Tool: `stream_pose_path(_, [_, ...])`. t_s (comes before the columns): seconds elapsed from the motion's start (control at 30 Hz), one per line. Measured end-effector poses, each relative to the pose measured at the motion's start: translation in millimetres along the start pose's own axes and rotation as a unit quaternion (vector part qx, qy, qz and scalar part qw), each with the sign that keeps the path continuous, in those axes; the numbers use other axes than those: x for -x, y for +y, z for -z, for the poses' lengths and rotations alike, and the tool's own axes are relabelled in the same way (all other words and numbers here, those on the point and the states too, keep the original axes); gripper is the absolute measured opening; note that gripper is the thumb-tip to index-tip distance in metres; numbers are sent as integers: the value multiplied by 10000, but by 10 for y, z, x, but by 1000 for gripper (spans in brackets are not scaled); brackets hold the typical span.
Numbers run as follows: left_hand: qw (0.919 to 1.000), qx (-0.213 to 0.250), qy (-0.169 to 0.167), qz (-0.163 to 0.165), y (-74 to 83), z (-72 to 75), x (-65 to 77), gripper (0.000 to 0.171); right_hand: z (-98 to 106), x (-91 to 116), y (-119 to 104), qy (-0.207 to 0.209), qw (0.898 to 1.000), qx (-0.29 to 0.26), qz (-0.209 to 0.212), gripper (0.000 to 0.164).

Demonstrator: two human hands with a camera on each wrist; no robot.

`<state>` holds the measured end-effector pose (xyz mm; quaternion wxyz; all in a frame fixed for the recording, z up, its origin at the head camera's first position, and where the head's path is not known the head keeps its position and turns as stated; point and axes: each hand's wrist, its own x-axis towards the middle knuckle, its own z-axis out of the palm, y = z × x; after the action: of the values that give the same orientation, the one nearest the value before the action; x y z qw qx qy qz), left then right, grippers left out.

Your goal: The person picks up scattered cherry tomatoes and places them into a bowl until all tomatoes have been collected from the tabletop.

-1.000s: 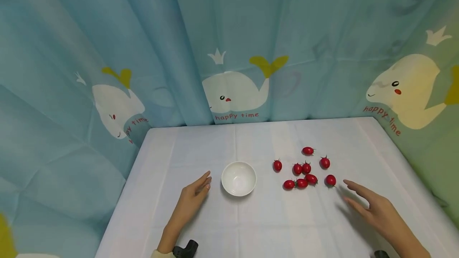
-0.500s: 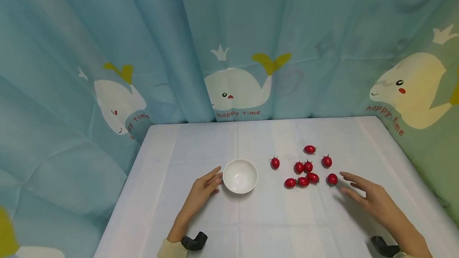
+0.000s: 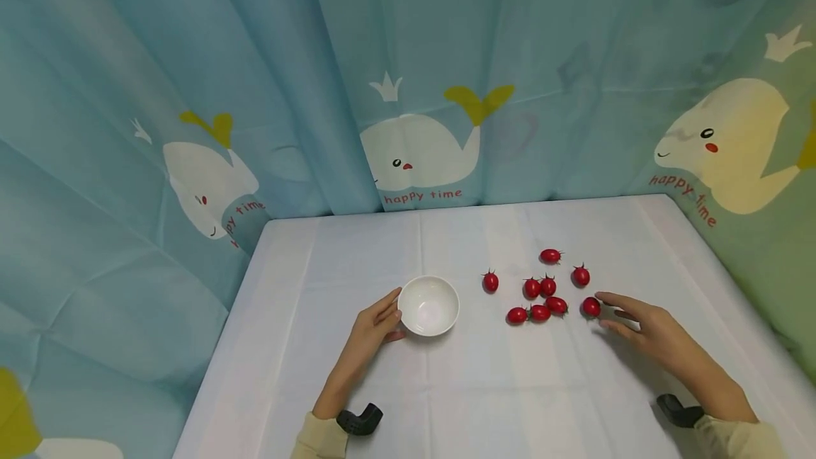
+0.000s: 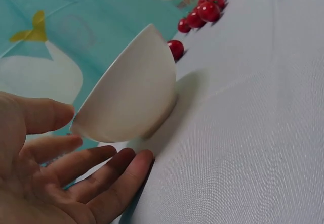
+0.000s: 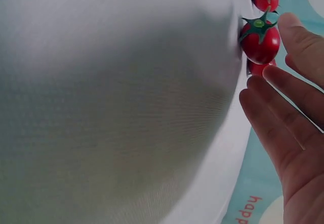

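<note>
A white bowl [image 3: 428, 306] stands upright on the table. At its left side is my left hand [image 3: 374, 326], thumb and index fingertips right at the rim. In the left wrist view the other fingers [image 4: 114, 188] extend loosely below the bowl [image 4: 131, 92]. My right hand [image 3: 650, 331] reaches in from the right, fingers loosely extended and thumb apart, holding nothing. Its fingertips are close beside the nearest cherry tomato [image 3: 591, 307], which has a green stem. In the right wrist view that cherry tomato [image 5: 260, 42] appears just beyond the thumb and index finger.
Several more red cherry tomatoes [image 3: 540, 313] lie scattered right of the bowl, one of them [image 3: 490, 282] apart and nearer to it. A white cloth covers the table [image 3: 472, 402]. A blue curtain [image 3: 287, 91] with whale prints hangs behind and beside it.
My left hand has moved right and forward to the bowl's rim. My right hand has moved slightly left, closer to the nearest cherry tomato. The bowl and tomatoes stay in place.
</note>
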<state>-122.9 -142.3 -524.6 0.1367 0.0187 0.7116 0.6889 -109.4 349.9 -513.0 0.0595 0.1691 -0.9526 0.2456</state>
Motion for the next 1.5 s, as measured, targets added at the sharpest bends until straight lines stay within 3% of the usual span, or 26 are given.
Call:
stream_pose_path(0.2, [9991, 376, 31, 180, -14, 5, 2, 57, -89, -69, 39, -63, 9998, 30, 199, 52])
stream_pose_path(0.43, [9968, 763, -37, 228, -37, 10, 4, 56, -175, -126, 50, 307, 9970, -176, 695, 50])
stream_pose_path(0.67, [9932, 1097, -37, 378, -29, 29, -25, 55, -214, -147, 21, 99, 9990, -295, 334, 48])
stream_pose_path(0.93, [9924, 1205, -98, 225, 17, 25, -111, 55, -223, -186, -35, 135, 9996, -227, 130, 52])
stream_pose_path(1.17, [9921, 1210, -122, 297, -6, 6, -92, 56, -217, -201, -42, -232, 9991, -295, -173, 49])
stream_pose_path(1.5, [9911, 1263, -181, 384, -42, 3, -52, 57, -130, -193, -141, 321, 9989, -280, 179, 52])
